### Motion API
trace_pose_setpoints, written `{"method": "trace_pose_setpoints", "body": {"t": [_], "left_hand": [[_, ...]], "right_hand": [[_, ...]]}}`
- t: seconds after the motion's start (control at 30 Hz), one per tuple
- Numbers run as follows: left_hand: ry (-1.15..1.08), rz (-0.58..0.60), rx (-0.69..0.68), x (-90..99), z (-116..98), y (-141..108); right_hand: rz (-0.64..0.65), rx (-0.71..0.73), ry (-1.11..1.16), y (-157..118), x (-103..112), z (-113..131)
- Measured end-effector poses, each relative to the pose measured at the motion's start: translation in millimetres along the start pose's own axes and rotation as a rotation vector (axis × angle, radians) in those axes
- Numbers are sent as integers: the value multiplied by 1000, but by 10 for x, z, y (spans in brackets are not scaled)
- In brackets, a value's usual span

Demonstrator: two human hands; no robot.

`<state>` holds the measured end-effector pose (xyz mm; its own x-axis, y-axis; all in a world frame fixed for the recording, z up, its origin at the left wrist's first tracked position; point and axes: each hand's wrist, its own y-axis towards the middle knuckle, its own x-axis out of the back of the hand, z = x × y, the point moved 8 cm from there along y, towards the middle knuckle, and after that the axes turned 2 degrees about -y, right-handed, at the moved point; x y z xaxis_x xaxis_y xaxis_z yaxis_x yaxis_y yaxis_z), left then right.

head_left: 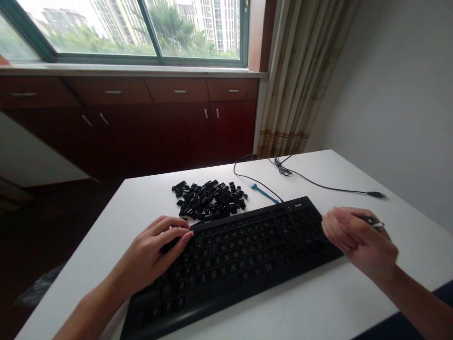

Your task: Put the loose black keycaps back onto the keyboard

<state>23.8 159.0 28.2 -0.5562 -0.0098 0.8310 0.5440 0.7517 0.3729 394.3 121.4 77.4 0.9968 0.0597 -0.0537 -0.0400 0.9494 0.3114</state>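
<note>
A black keyboard [226,283] without its keycaps lies slanted across the white table. My left hand [154,250] is at the keyboard's upper left edge, thumb and fingertips pinched together there; what they hold, if anything, is too small to name. Over the keyboard's right end, my right hand [357,236] is closed around a small tool with dark and metal parts [374,222], which sticks out on the right side of the fist. Behind the keyboard sits a pile of loose black keycaps [210,198], close to my left fingertips.
A blue brush [264,192] lies behind the keyboard. The black cable [311,182] runs over the back of the white table [141,198] to a plug [375,194] at the right. Red cabinets [159,132], a window and a curtain [293,85] stand beyond.
</note>
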Motion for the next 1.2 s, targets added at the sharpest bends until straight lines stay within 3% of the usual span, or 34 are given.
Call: {"method": "trace_pose_setpoints", "body": {"t": [0.07,0.17,0.3,0.47,0.63,0.83,1.0,1.2], "left_hand": [[2,3,-3,6,-14,1],[1,5,-11,11,-27,-7],[8,-2,-20,13,-28,-20],[17,4,-17,5,-15,-26],[19,-4,-22,6,-15,-21],[24,-4,-25,-4,-3,-20],[24,-24,-23,7,3,-23],[17,-5,-20,1,6,-34]], "right_hand": [[23,41,70,26,-163,72],[35,36,-57,43,-272,-18],[50,-79,-159,93,-231,-215],[1,-30,97,135,-152,-46],[37,-123,-68,90,-172,-263],[10,-64,91,67,-175,-150],[38,-132,-23,93,-247,-382],[9,-68,62,110,-183,-150]]}}
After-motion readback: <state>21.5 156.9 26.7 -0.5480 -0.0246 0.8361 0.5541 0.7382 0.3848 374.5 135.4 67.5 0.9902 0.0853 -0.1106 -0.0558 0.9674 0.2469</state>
